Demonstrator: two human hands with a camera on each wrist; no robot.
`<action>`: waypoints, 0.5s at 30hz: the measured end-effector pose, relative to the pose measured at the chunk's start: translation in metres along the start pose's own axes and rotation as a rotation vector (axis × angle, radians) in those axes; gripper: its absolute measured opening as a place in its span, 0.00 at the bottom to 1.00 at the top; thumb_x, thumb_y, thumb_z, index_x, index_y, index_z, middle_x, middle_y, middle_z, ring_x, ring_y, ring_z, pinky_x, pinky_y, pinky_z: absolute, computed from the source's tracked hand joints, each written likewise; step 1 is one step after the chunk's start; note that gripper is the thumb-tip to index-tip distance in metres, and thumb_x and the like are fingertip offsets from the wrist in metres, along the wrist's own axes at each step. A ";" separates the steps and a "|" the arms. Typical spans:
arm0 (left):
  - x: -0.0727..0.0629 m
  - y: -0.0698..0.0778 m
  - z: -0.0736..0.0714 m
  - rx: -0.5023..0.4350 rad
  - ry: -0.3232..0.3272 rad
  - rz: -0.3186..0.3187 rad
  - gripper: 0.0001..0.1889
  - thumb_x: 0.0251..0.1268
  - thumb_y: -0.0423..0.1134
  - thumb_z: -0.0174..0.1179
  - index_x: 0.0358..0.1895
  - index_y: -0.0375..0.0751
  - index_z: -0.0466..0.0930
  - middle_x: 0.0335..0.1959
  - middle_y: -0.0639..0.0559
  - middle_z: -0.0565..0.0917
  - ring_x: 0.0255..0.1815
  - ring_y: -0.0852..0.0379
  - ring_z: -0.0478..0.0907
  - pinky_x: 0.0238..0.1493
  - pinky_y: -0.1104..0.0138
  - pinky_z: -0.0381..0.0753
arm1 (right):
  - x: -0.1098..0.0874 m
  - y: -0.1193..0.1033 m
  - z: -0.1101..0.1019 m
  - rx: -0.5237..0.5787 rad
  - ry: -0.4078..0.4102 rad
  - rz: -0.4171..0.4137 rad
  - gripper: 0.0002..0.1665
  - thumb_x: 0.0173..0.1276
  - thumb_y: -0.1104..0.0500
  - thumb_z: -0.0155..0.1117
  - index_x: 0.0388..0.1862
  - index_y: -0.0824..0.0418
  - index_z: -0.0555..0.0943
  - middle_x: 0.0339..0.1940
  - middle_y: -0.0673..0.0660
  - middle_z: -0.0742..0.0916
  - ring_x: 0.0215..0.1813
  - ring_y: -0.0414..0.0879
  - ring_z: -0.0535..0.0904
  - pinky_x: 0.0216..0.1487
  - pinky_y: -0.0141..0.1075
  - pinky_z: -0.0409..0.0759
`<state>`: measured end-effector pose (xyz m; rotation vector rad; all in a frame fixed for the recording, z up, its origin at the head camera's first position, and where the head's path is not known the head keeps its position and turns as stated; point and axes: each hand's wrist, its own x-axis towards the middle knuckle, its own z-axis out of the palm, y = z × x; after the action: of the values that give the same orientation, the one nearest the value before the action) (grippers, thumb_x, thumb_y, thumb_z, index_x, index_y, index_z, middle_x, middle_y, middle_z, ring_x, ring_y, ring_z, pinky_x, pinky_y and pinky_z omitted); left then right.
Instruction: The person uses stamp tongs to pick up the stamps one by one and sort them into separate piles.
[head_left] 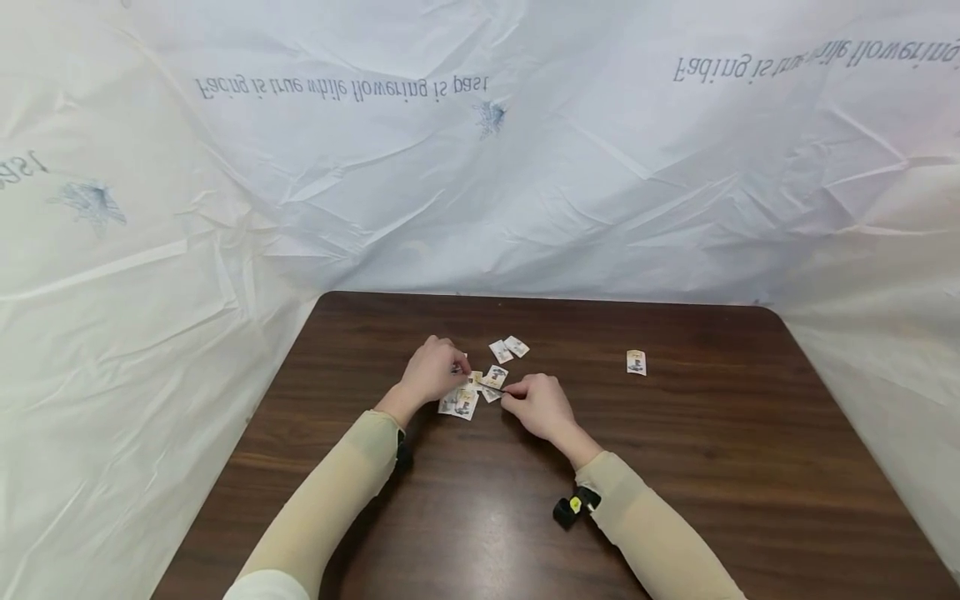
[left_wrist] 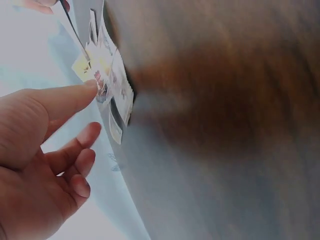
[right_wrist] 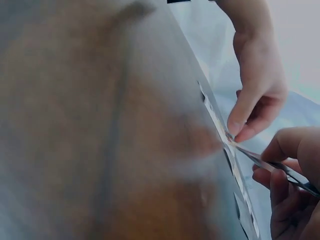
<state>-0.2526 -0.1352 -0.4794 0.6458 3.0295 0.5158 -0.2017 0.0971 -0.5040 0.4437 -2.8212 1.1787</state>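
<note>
My right hand (head_left: 542,407) grips a pair of slim metal tweezers (right_wrist: 287,172), their tips pointing left. Those tips meet a small yellowish printed stamp (left_wrist: 82,67). My left hand (head_left: 433,371) pinches the same stamp between thumb and index finger, with the other fingers loosely curled in the left wrist view. Beneath and beside it lie several more stamps (head_left: 457,404), partly overlapping and some with curled edges. One stamp (head_left: 495,377) lies close to the tweezers, left of my right hand.
Farther back on the dark wooden table (head_left: 712,467), two overlapping stamps (head_left: 510,348) lie behind the group. A single stamp (head_left: 636,362) rests apart on the right. White printed sheeting (head_left: 480,208) hangs around the table's back and sides.
</note>
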 end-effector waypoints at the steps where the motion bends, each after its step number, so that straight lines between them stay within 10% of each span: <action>1: 0.001 0.000 -0.001 0.004 0.008 0.014 0.02 0.67 0.40 0.76 0.35 0.52 0.94 0.42 0.52 0.87 0.48 0.47 0.75 0.50 0.54 0.77 | 0.002 0.001 -0.001 0.010 -0.011 -0.005 0.10 0.66 0.60 0.73 0.43 0.60 0.95 0.36 0.52 0.93 0.41 0.50 0.90 0.46 0.47 0.86; 10: 0.010 -0.008 0.000 0.118 0.033 0.185 0.05 0.62 0.37 0.80 0.33 0.55 0.96 0.40 0.52 0.86 0.46 0.48 0.76 0.49 0.55 0.78 | 0.013 0.016 -0.009 0.107 -0.092 0.025 0.10 0.68 0.60 0.73 0.43 0.60 0.95 0.39 0.53 0.94 0.42 0.46 0.88 0.44 0.42 0.85; 15: 0.011 -0.013 0.003 0.149 0.004 0.177 0.04 0.62 0.40 0.80 0.33 0.57 0.96 0.41 0.53 0.87 0.46 0.49 0.76 0.48 0.55 0.78 | 0.016 0.014 -0.006 0.096 -0.078 0.034 0.09 0.67 0.58 0.74 0.43 0.59 0.95 0.41 0.54 0.94 0.48 0.49 0.90 0.50 0.46 0.86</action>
<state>-0.2679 -0.1408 -0.4855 0.9274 3.0529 0.2943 -0.2214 0.1069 -0.5072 0.4589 -2.8571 1.3369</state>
